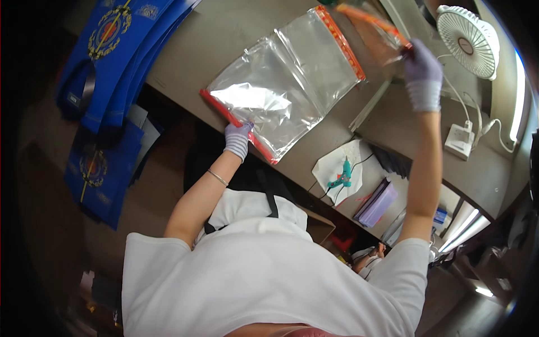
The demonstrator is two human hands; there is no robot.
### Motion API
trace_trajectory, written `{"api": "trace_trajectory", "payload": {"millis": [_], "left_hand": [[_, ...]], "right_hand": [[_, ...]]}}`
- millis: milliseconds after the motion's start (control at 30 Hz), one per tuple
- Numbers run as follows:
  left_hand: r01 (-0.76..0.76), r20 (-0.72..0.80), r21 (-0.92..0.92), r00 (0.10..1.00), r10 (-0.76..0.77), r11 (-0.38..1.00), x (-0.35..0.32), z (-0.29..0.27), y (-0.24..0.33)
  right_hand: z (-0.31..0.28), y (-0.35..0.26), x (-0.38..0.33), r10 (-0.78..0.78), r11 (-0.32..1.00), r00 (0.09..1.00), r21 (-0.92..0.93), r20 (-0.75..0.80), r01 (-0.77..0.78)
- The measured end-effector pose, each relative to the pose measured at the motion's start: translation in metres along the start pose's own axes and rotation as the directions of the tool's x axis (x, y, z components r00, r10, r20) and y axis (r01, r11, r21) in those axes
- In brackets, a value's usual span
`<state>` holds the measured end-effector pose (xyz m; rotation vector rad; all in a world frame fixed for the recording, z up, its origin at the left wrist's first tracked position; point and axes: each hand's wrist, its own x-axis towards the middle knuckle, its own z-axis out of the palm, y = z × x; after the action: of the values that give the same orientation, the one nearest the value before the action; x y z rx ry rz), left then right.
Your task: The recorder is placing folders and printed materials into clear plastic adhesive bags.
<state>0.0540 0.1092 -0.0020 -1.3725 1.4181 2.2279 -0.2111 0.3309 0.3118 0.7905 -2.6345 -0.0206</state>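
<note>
on the desk (188, 56), there is a free way along the bare strip between the blue pile (132, 50) and the clear plastic bag (286, 78). at the right, the white fan (467, 46), a white cable (460, 100) and the power strip (459, 140) stand in the way; nearer, the green glue gun (343, 175) also.

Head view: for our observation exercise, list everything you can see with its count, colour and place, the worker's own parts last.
table: one, grey, across the top and right
clear bag: at least one, see-through with red and orange edges, on the table
second bag: one, see-through with orange edge, blurred, upper right
blue sheets: several, blue with yellow print, left
fan: one, white, upper right
power strip: one, white, below the fan
paper: one, white, right of middle
glue gun: one, teal, on the paper
purple packet: at least one, below the paper
lights: several, white, right
left hand: one, lilac glove, at the red edge
right hand: one, lilac glove, holding the second bag
</note>
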Motion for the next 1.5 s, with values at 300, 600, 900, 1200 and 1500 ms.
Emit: {"api": "trace_trajectory", "payload": {"millis": [300,600,900,1200,1500], "left_hand": [[-0.004,0.004,0.106,1.0,0.003,0.994,0.016,0.018,-0.006],[0.018,0.018,0.156,1.0,-0.021,0.988,0.012,0.011,0.003],[0.093,0.576,0.407,0.745,-0.335,0.909,-0.022,-0.045,0.064],[-0.184,0.267,0.15,0.954,0.139,0.971,-0.045,-0.158,0.162],[-0.574,0.3,0.37,0.818,0.491,0.73,-0.044,-0.142,0.18]], "right_hand": [[-0.055,-0.072,-0.041,-0.087,0.986,0.995,0.144,0.048,0.08],[-0.224,-0.106,-0.018,-0.511,0.632,0.762,0.775,0.399,0.018],[-0.049,-0.03,-0.032,0.158,0.603,0.818,0.602,0.553,-0.523],[0.147,0.04,-0.048,0.235,0.958,0.737,-0.024,0.634,-0.285],[0.164,0.035,-0.033,0.584,0.786,0.631,-0.161,0.511,-0.596]]}}
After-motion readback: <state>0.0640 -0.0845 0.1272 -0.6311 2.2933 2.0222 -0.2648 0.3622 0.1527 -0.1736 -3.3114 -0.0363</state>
